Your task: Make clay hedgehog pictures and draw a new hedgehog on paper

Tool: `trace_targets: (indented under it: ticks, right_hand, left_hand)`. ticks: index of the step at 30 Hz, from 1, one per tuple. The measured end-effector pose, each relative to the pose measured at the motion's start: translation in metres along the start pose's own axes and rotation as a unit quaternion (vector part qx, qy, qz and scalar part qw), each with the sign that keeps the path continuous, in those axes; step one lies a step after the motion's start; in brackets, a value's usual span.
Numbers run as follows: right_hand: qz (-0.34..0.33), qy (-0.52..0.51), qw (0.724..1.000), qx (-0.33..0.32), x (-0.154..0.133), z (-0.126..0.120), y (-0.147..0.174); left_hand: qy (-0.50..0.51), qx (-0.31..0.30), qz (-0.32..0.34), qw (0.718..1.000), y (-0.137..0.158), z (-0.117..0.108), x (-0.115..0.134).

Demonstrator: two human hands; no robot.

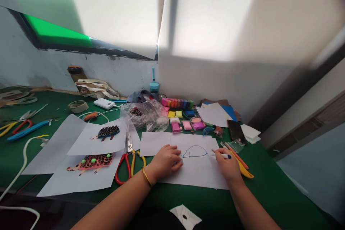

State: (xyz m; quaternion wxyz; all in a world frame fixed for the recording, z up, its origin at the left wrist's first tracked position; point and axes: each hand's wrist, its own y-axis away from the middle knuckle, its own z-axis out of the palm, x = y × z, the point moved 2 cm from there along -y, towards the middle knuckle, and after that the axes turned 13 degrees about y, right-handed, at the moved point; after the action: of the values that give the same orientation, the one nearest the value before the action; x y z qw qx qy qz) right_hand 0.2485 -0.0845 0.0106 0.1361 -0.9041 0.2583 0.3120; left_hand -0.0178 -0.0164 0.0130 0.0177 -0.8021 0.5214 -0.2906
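Observation:
A white sheet of paper (pixel 194 175) lies in front of me on the green table. My left hand (pixel 167 161) rests flat on it with fingers stretched out, left of a blue outline drawing (pixel 194 151) of a rounded, hump-backed shape with a pointed left end. At the drawing's right end, my right hand (pixel 226 163) grips a white marker pen (pixel 221 155) with a dark blue end. Its tip is close to the outline; whether it touches the paper I cannot tell. A gold bangle (pixel 147 176) circles my left wrist.
Red- and yellow-handled scissors (pixel 129 161) lie left of my left hand. Further left are sheets with hedgehog figures (pixel 107 133). Behind the paper sit colourful clay packets (pixel 186 125) and a plastic bag (pixel 147 115). A dark phone (pixel 236 131) and a yellow tool (pixel 244 170) lie on the right.

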Motion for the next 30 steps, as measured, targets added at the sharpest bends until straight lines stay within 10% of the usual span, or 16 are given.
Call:
trace_targets:
  ticks: [11, 30]
  right_hand:
    - [0.0, -0.05, 0.998, 0.036, 0.0, -0.004, 0.005]
    - [-0.106, -0.058, 0.982, -0.145, -0.02, 0.013, 0.021]
  left_hand:
    - [-0.011, 0.005, -0.004, 1.0, 0.0, 0.0, 0.001]
    - [-0.012, -0.006, -0.007, 1.0, -0.001, -0.001, 0.003]
